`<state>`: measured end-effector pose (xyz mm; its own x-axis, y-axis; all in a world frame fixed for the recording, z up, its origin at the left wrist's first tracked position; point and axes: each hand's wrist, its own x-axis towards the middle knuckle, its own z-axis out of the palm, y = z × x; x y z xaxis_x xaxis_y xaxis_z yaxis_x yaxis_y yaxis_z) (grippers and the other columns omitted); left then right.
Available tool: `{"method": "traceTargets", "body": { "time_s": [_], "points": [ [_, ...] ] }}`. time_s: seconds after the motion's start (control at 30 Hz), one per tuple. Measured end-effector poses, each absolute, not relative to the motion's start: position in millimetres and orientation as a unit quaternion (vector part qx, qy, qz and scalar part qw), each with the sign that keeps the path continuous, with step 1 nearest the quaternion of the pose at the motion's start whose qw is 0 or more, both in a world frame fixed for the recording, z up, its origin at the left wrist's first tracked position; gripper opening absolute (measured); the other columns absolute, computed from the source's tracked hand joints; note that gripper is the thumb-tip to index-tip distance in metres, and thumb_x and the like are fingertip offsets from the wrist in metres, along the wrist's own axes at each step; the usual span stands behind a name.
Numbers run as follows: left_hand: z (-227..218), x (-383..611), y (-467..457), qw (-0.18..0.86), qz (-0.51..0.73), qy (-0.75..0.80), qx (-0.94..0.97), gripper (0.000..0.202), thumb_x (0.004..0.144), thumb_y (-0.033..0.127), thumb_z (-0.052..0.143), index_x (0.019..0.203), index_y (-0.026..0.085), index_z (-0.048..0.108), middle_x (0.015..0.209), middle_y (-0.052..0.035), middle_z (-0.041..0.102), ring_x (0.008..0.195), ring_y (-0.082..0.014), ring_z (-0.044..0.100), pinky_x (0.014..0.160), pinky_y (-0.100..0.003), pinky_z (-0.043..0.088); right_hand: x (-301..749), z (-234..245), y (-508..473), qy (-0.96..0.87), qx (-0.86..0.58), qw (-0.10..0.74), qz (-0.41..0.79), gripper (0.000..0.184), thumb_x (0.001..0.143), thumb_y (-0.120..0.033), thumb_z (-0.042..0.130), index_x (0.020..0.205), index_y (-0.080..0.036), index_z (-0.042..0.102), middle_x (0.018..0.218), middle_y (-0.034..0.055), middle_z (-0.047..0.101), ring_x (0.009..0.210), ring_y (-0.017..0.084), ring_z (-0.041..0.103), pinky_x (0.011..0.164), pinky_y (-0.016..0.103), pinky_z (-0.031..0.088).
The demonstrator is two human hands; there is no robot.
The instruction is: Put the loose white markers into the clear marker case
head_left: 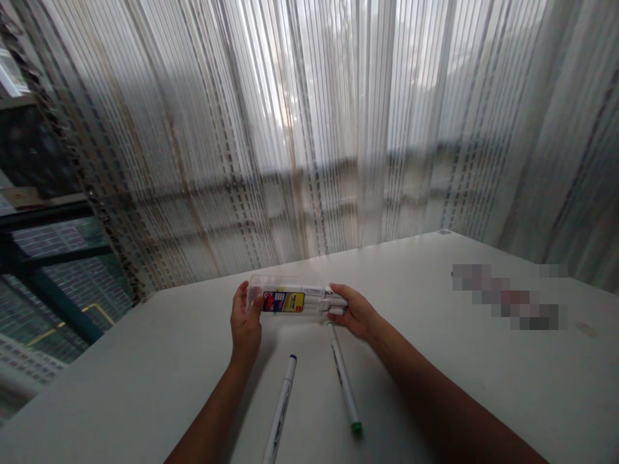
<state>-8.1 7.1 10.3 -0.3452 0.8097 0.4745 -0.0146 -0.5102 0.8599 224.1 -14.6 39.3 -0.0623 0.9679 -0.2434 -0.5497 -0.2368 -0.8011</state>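
A clear plastic marker case point(309, 317) with a blue, red and yellow label is held level above the table. My left hand point(246, 322) grips its left end, thumb across the front near the label. Several white markers point(314, 301) lie inside, and their ends stick out at the right. Around these ends my right hand point(355, 310) is closed; its fingertips are partly hidden. Below the case, two white markers lie apart on the table: one with a blue end point(282, 406) at the left, one with a green end point(345, 380) at the right.
The white table point(159, 361) reaches back to a sheer striped curtain point(338, 129). On the right side of the table is a blurred-out, pixelated patch point(507, 296). A dark metal frame point(48, 258) stands beyond the table's left edge.
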Motion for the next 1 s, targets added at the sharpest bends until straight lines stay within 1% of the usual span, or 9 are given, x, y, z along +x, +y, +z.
{"method": "traceTargets", "body": {
  "time_s": [0.2, 0.4, 0.5, 0.67, 0.83, 1.0],
  "points": [
    [9.2, -8.4, 7.9, 0.285, 0.713, 0.395, 0.505, 0.07, 0.079, 0.059, 0.072, 0.134, 0.022, 0.052, 0.13, -0.0124, 0.062, 0.121, -0.029, 0.06, 0.104, -0.041, 0.049, 224.5, 38.4, -13.6, -0.257, -0.407, 0.562, 0.673, 0.008, 0.09, -0.025, 0.058, 0.087, -0.018, 0.059, 0.073, 0.0027, 0.065, 0.058, 0.014, 0.062, 0.047, 0.023, 0.052],
    [11.9, -7.0, 6.8, 0.306, 0.715, 0.406, 0.481, 0.075, 0.076, 0.063, 0.072, 0.134, 0.02, 0.051, 0.134, -0.0147, 0.058, 0.126, -0.0323, 0.056, 0.11, -0.049, 0.042, 225.1, 39.6, -14.2, -0.251, -0.427, 0.574, 0.652, 0.005, 0.089, -0.02, 0.054, 0.086, -0.018, 0.057, 0.068, 0.0006, 0.063, 0.052, 0.013, 0.059, 0.044, 0.022, 0.051],
    [12.2, -7.2, 7.0, 0.308, 0.714, 0.405, 0.481, 0.073, 0.076, 0.062, 0.073, 0.133, 0.021, 0.052, 0.134, -0.0141, 0.059, 0.129, -0.0325, 0.054, 0.111, -0.049, 0.041, 225.6, 38.9, -13.6, -0.25, -0.431, 0.579, 0.645, 0.002, 0.087, -0.018, 0.056, 0.085, -0.018, 0.057, 0.066, -0.0003, 0.062, 0.05, 0.012, 0.057, 0.043, 0.022, 0.051],
    [13.1, -5.8, 5.4, 0.309, 0.711, 0.403, 0.486, 0.074, 0.075, 0.063, 0.073, 0.132, 0.021, 0.052, 0.134, -0.0141, 0.059, 0.131, -0.0337, 0.052, 0.112, -0.05, 0.039, 225.5, 37.9, -12.1, -0.253, -0.435, 0.581, 0.64, 0.003, 0.086, -0.017, 0.055, 0.084, -0.018, 0.057, 0.065, -0.0011, 0.061, 0.049, 0.011, 0.056, 0.042, 0.021, 0.049],
    [13.8, -6.4, 5.4, 0.305, 0.707, 0.406, 0.492, 0.071, 0.077, 0.062, 0.071, 0.131, 0.02, 0.053, 0.129, -0.013, 0.062, 0.123, -0.0309, 0.059, 0.107, -0.045, 0.046, 226.5, 36.9, -10.3, -0.254, -0.444, 0.581, 0.633, 0.005, 0.086, -0.016, 0.054, 0.083, -0.018, 0.057, 0.064, -0.0008, 0.06, 0.049, 0.012, 0.056, 0.042, 0.021, 0.049],
    [12.6, -9.3, 7.9, 0.317, 0.703, 0.409, 0.488, 0.068, 0.076, 0.062, 0.072, 0.127, 0.02, 0.055, 0.123, -0.0106, 0.063, 0.114, -0.0277, 0.061, 0.1, -0.04, 0.049, 229.6, 33.9, -8.2, -0.254, -0.448, 0.586, 0.625, 0.002, 0.085, -0.018, 0.058, 0.083, -0.018, 0.058, 0.066, -0.0003, 0.061, 0.05, 0.012, 0.057, 0.042, 0.02, 0.049]
  ]
}}
